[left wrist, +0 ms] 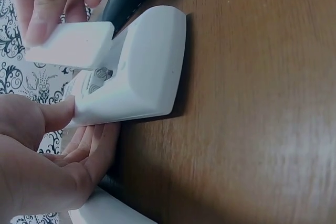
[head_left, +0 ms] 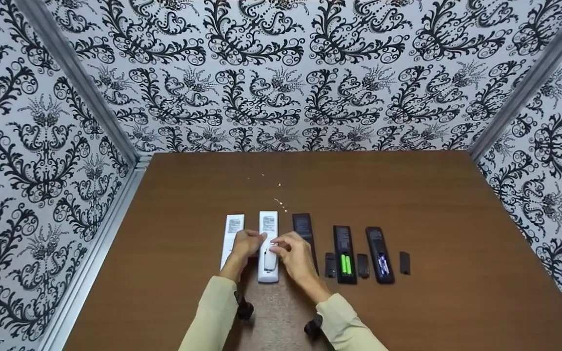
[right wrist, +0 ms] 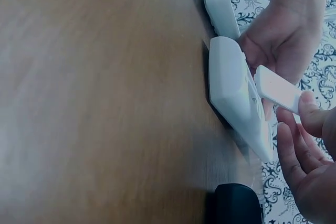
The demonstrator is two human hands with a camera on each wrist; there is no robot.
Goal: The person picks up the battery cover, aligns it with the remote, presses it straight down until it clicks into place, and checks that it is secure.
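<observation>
A white remote control (head_left: 268,222) lies back side up on the table, its battery compartment uncovered at the near end. My left hand (head_left: 246,243) grips its left edge, thumb on top and fingers against the side. Between thumb and fingers, my right hand (head_left: 298,256) pinches a white battery cover (left wrist: 73,43). Tilted, the cover hangs just above the compartment, one end close to its opening. Metal springs (left wrist: 103,73) show inside in the left wrist view. Whether batteries sit further in is hidden by the cover.
Left stands a second white remote (head_left: 232,234). A black remote (head_left: 303,224) lies partly behind my right arm. Further right, one black remote (head_left: 343,239) holds green batteries, another (head_left: 376,239) purplish ones. Loose black covers (head_left: 404,263) lie near them. White specks (head_left: 281,202) dot the table.
</observation>
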